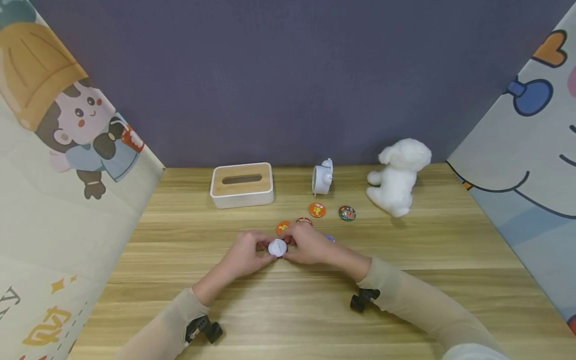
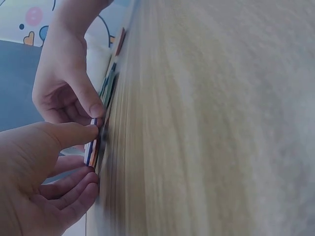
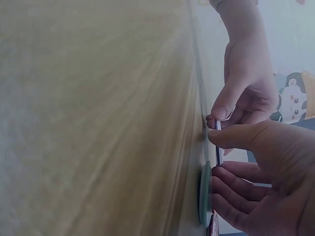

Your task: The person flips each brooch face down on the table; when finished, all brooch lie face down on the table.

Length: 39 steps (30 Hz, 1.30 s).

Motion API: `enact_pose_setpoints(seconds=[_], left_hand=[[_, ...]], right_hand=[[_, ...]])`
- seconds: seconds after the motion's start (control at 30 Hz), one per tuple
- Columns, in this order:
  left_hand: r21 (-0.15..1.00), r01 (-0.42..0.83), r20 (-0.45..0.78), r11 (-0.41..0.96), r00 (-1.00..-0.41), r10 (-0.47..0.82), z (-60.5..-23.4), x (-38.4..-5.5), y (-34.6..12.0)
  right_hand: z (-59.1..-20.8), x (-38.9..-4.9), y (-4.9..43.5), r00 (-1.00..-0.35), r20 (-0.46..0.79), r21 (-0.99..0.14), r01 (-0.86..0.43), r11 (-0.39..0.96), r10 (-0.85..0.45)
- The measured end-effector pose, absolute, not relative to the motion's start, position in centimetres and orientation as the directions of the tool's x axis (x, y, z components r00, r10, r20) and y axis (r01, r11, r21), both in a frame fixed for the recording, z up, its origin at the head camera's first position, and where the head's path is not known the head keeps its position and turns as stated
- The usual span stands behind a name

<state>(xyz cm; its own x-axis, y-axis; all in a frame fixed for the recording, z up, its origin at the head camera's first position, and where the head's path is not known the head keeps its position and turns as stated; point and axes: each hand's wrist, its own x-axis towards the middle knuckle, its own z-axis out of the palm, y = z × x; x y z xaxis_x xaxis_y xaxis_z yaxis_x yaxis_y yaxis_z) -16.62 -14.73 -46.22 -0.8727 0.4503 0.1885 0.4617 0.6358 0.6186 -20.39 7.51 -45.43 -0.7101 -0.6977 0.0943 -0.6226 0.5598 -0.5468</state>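
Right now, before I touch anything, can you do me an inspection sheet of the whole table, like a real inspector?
Surface: a wood-grain tabletop.
Job's things: a white disc; around it, two orange badges, a green badge, a red badge partly hidden, and a purple badge mostly hidden.
Clutter: toward the back, a tissue box, a white clock and a white plush toy.
Hands: the left hand and right hand both pinch the white disc's edge.
Cables: nothing seen.
Surroundings: a dark back wall, a cartoon panel on the left and another on the right.
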Motion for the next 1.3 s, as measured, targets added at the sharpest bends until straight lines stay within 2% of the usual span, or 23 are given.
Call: enact_pose_setpoints(seconds=[0.63,0.8,1.07,1.3], left_hand=[[0.575,0.454,0.172,0.681,-0.880,0.442,-46.6,-16.5,-14.7],[0.583,0.445,0.168,0.680,-0.885,0.434,-46.5,-16.7,-15.0],[0.653,0.374,0.153,0.659,-0.917,0.368,-45.9,-18.2,-15.0],[0.627,0.380,0.173,0.681,-0.919,0.353,-45.9,-20.7,-13.6]], right_hand=[[-45.3,-20.1,7.1,-0.696,0.068,-0.500,-0.644,0.580,-0.714],[-44.2,-20.5,7.6,-0.737,0.079,-0.530,-0.602,0.598,-0.671],[-43.1,-22.6,8.5,-0.784,0.100,-0.504,-0.571,0.648,-0.613],[-42.9,-23.5,8.3,-0.785,0.041,-0.498,-0.552,0.669,-0.618]])
